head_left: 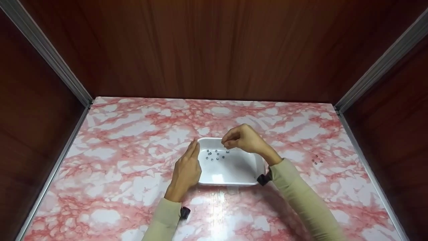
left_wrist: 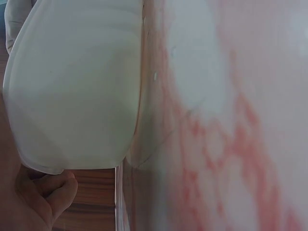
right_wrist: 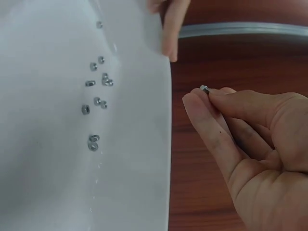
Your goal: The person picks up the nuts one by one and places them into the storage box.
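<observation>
A white rectangular tray (head_left: pixel 234 174) sits on the table in front of me, with several small metal nuts (right_wrist: pixel 85 109) scattered toward its far left part. My left hand (head_left: pixel 187 169) holds the tray's left end, its fingers along the outside of the wall and at the rim. Above the tray's far rim is my right hand (head_left: pixel 245 139). Between thumb and index fingertip it pinches one small metal nut (right_wrist: pixel 205 89), plain in the right wrist view. The left wrist view shows the tray's outer wall (left_wrist: pixel 82 96) with bent left fingers (left_wrist: pixel 62 192) at its end.
A few more small nuts (head_left: pixel 316 163) lie on the red-and-white marbled table (head_left: pixel 117 160), right of the tray. Dark wood panels (head_left: pixel 214 50) with metal edge strips (head_left: pixel 53 53) enclose the back and both sides. Each wrist carries a small black device (head_left: pixel 263 180).
</observation>
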{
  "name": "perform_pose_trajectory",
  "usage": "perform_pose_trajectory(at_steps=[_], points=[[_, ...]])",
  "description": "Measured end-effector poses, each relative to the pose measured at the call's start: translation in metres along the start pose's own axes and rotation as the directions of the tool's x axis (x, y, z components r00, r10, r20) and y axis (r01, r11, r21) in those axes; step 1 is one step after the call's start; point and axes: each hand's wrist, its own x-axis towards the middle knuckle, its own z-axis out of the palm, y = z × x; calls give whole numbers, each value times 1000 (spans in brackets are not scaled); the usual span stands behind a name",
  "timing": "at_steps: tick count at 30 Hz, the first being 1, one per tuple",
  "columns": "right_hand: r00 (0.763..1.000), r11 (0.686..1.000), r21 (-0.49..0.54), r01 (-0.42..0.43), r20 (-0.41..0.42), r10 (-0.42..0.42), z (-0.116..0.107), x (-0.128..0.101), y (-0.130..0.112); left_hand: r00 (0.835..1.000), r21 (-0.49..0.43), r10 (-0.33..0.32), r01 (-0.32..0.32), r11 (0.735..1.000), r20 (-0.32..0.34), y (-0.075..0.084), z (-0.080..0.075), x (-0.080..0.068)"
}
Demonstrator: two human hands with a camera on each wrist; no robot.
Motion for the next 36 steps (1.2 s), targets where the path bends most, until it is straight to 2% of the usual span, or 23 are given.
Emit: perform_pose_trajectory(at_steps=[15,28,32,36], points=[[991,992,-124,20,132,-3,19,24,-7,1000,-18,-18,18,1000,5,1,0,1],[996,972,-227,57,74,-41,18,20,-10,1000,-9,4,-4,1000,0,-1,0,0],[995,963,-253,91,64,-78,16,14,-11,1000,-11,8,-8,1000,2,-1,0,-1],[996,949,-301,92,32,-86,11,3,-12,1000,-12,13,-13,1000,-4,0,0,-1]])
